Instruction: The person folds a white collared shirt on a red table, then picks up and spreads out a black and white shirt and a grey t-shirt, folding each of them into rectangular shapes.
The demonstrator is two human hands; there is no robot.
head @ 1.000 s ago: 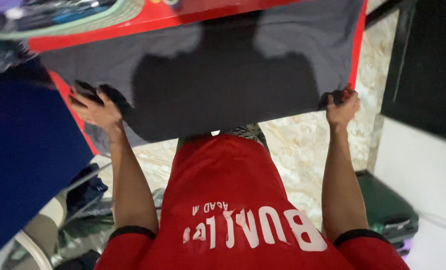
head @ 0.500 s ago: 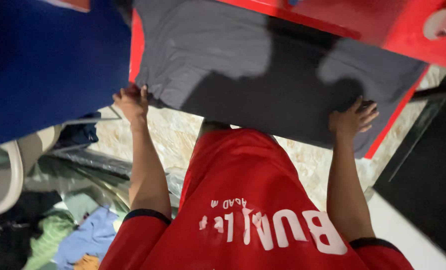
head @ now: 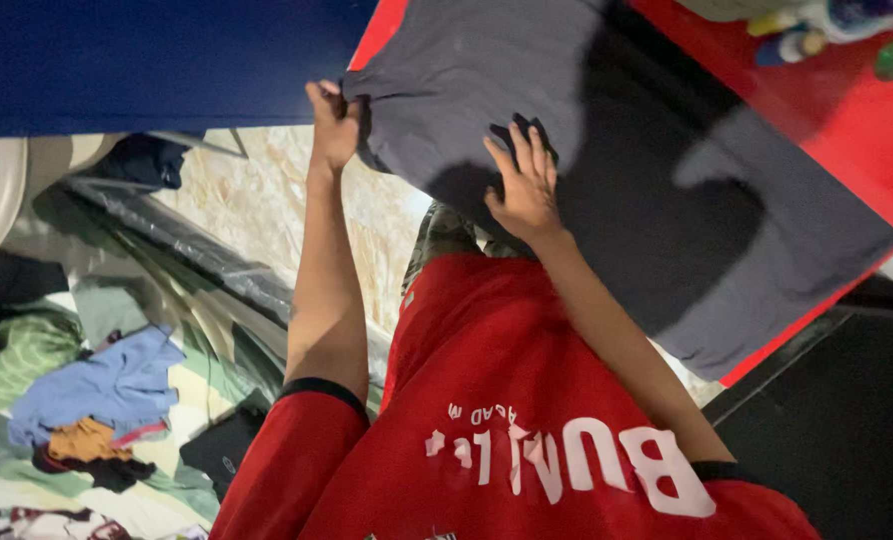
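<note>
A dark grey garment [head: 656, 170] lies spread flat on a red table [head: 846, 130], its near edge hanging a little over the table's side. My left hand [head: 333, 118] grips the garment's near left corner, fingers curled around the cloth. My right hand [head: 524, 187] lies flat on the garment close to that corner, fingers stretched and apart, holding nothing. A shadow of my head and arms falls across the cloth. I wear a red shirt with white lettering.
A blue surface [head: 146, 60] adjoins the table at upper left. Several small bottles [head: 826, 30] stand at the table's far right. A heap of coloured clothes [head: 86, 400] lies on the floor at lower left, beside a pale marbled floor [head: 256, 200].
My right hand has left the garment's right edge and crossed left to lie flat near the left hand. The view has swung left, and the clothes heap is now in view.
</note>
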